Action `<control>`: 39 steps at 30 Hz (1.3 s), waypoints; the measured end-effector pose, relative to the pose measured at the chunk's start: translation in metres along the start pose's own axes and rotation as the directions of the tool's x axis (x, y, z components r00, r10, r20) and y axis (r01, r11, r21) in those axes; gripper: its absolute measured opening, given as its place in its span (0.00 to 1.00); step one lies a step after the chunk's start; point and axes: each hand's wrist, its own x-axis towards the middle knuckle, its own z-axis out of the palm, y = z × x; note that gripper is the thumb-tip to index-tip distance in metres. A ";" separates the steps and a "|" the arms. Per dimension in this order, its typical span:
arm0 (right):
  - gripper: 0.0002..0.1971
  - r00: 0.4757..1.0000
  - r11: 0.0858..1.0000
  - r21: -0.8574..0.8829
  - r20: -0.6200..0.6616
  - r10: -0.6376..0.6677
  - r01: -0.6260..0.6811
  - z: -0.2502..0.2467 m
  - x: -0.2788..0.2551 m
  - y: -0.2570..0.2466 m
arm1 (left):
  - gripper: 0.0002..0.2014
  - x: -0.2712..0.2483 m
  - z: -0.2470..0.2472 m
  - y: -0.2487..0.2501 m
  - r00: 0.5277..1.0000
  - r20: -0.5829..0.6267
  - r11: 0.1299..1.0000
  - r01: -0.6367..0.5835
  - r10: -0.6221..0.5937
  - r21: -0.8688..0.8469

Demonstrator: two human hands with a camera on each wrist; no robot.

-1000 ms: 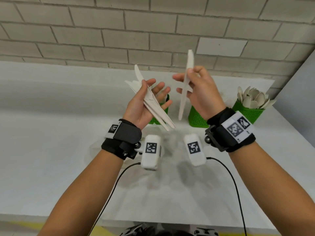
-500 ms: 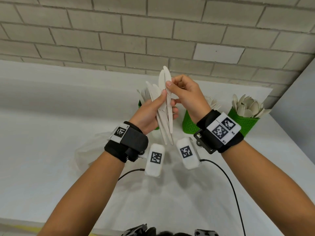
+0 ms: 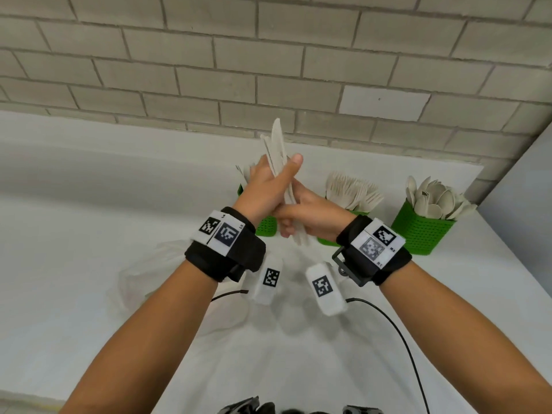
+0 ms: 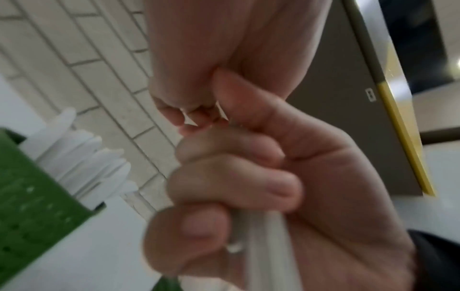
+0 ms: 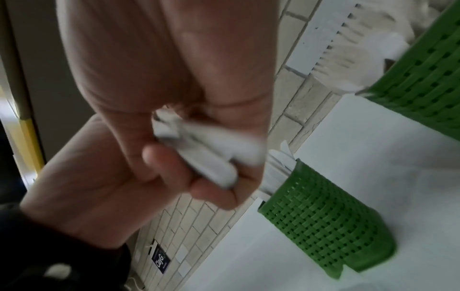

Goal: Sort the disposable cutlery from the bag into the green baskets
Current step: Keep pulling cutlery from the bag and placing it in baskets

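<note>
Wall: we see a pale brick wall (image 3: 209,55) filling the twelve o'clock half of the head view.
Table: we see a white table (image 3: 74,234) running from nine to three o'clock under both forearms.
Bag: a clear plastic bag (image 3: 149,273) lies crumpled on the table at about eight o'clock from our hands, under the left forearm.
Baskets: three green baskets stand in a row near the wall; the left basket (image 3: 265,227) sits behind our hands with knives in it, the middle basket (image 3: 325,241) at three o'clock from them holds forks (image 3: 352,191), and the right basket (image 3: 422,231) farther toward three o'clock holds spoons (image 3: 436,197).
Left hand: our left hand (image 3: 265,186) is raised over the table, thumb pointing to twelve o'clock, fingers curled tight around a bundle of knives (image 3: 279,150).
Right hand: our right hand (image 3: 310,216) sits against the left at its five o'clock, fingers curled around the lower ends of the same bundle.
Knives: the bundle stands nearly upright, tips toward twelve o'clock above the left thumb, handle ends poking out at six o'clock below the right hand, above the left basket.
</note>
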 end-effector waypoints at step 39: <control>0.19 0.906 0.986 -0.097 -0.390 -0.163 0.136 -0.015 0.069 -0.035 | 0.17 0.031 -0.075 -0.031 0.907 0.154 0.896 0.415 -0.393 -0.158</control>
